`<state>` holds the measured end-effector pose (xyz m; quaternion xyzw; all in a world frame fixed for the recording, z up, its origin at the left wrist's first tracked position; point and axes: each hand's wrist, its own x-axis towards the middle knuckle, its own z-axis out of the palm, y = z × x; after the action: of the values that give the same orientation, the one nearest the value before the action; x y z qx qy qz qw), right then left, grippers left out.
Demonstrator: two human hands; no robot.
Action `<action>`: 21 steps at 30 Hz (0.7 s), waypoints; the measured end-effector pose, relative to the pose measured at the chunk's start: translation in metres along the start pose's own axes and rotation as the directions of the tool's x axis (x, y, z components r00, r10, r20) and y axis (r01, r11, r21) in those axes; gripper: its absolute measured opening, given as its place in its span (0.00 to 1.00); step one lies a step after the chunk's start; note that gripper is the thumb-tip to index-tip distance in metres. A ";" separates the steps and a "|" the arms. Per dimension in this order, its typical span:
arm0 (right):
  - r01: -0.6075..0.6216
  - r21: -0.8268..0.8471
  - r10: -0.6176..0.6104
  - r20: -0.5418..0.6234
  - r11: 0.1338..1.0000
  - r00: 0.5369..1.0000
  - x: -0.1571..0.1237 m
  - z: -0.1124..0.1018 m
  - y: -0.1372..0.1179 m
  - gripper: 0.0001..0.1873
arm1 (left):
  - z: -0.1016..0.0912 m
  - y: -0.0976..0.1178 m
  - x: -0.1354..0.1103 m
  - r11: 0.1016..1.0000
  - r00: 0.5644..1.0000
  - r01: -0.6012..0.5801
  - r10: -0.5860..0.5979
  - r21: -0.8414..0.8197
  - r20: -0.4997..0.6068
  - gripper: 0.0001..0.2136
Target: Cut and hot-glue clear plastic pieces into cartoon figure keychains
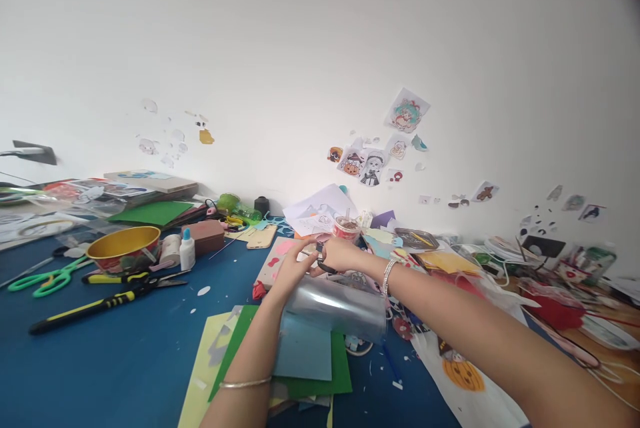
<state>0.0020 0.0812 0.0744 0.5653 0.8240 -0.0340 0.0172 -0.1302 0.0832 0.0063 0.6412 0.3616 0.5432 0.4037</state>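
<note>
In the head view my right hand (337,256) is closed around dark-handled scissors (327,268); their blades are mostly hidden between my hands. My left hand (294,267) meets it there, fingers bent in a pinch, and what they hold is too small to make out. Just below my hands lies a roll of clear plastic film (337,308). Under the roll are a light blue sheet (304,351), a green sheet (342,375) and a yellow sheet (193,375). Behind my hands stands a red-and-white cup (346,229), next to a box with red patterns (273,261).
Knife-like yellow-black pliers (107,303), green scissors (55,279), a gold-lined bowl (124,245) and a glue bottle (187,251) lie left on the blue tabletop (125,361). A pumpkin-printed white bag (465,378) is at right. Paper cutouts (373,167) stick to the wall.
</note>
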 end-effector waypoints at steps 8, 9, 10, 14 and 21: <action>0.041 -0.046 -0.041 0.012 0.998 0.999 -0.004 -0.006 0.001 0.21 | 0.001 -0.014 0.006 1.000 1.000 -0.002 0.003 -0.005 0.027 0.22; 0.045 -0.070 -0.043 0.031 0.997 0.999 -0.002 -0.007 0.001 0.22 | 0.002 -0.016 0.006 0.999 1.000 -0.014 0.014 0.043 -0.004 0.21; 0.046 -0.096 -0.041 0.051 0.994 0.998 0.000 -0.008 0.002 0.23 | 0.002 -0.016 0.006 0.994 0.999 -0.020 0.024 0.108 -0.043 0.20; 0.022 -0.168 -0.012 0.061 0.986 0.998 0.005 -0.008 -0.001 0.27 | 0.004 -0.013 0.003 0.930 0.984 -0.032 0.094 0.367 -0.154 0.13; -0.011 -0.189 0.013 0.010 0.982 1.000 0.001 -0.008 -0.009 0.23 | 0.004 -0.015 0.006 0.937 0.990 -0.041 0.086 0.346 -0.115 0.12</action>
<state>-0.0068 0.0798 0.0823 0.5658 0.8201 0.0413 0.0753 -0.1255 0.0943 -0.0049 0.6770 0.4548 0.5247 0.2440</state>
